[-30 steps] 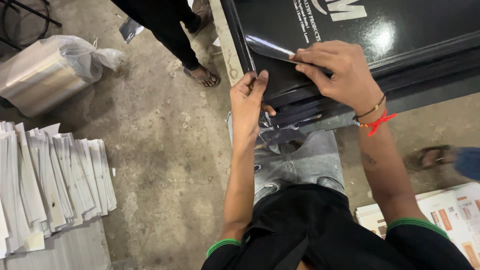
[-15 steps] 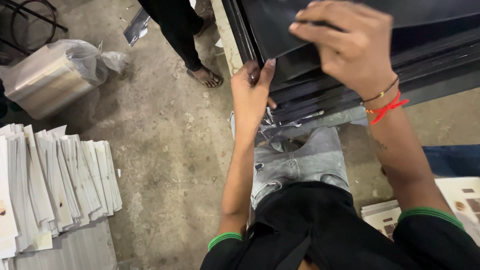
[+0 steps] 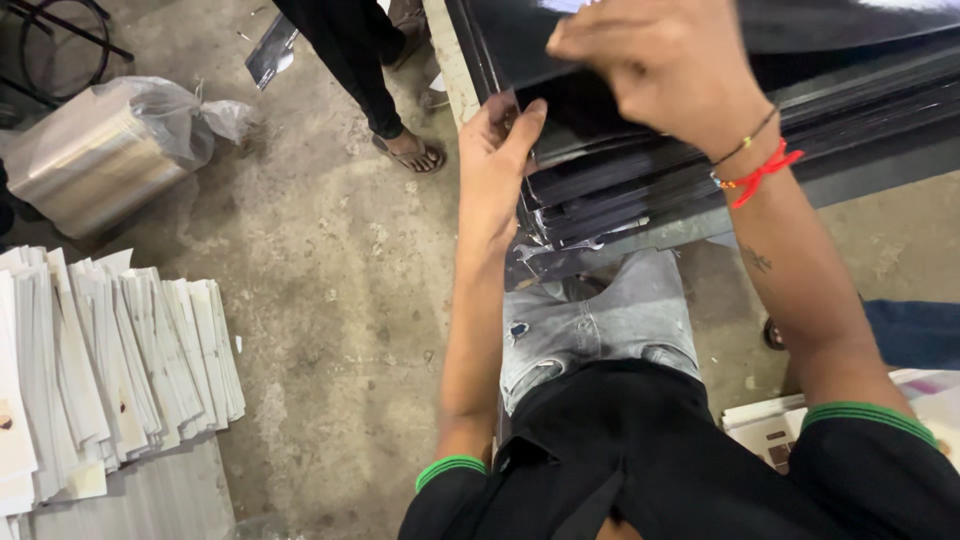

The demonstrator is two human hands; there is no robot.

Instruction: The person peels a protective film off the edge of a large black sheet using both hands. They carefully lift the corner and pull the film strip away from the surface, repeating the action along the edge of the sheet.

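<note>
Black glossy sheets (image 3: 640, 170) lie in a thick stack across the person's lap, and both hands are on the topmost one. Left hand (image 3: 497, 165) is clenched on the near left corner of the top sheet, thumb on its upper face and fingers curled around the edge. Right hand (image 3: 655, 65) presses down on the same sheet just beyond and to the right of that left grip, fingers bent over the sheet's surface; I cannot tell whether it pinches the sheet or only rests on it. A red thread and a thin bracelet (image 3: 750, 170) circle the right wrist.

Below the grips, grey jeans (image 3: 600, 320) and a black shirt with green cuffs show. Left of the left grip, well apart on the concrete floor (image 3: 330, 270), lie fanned stacks of white sheets (image 3: 110, 360). Farther off stands a plastic-wrapped bundle (image 3: 100, 150). Another person's sandalled foot (image 3: 410, 150) stands on the floor near the left grip.
</note>
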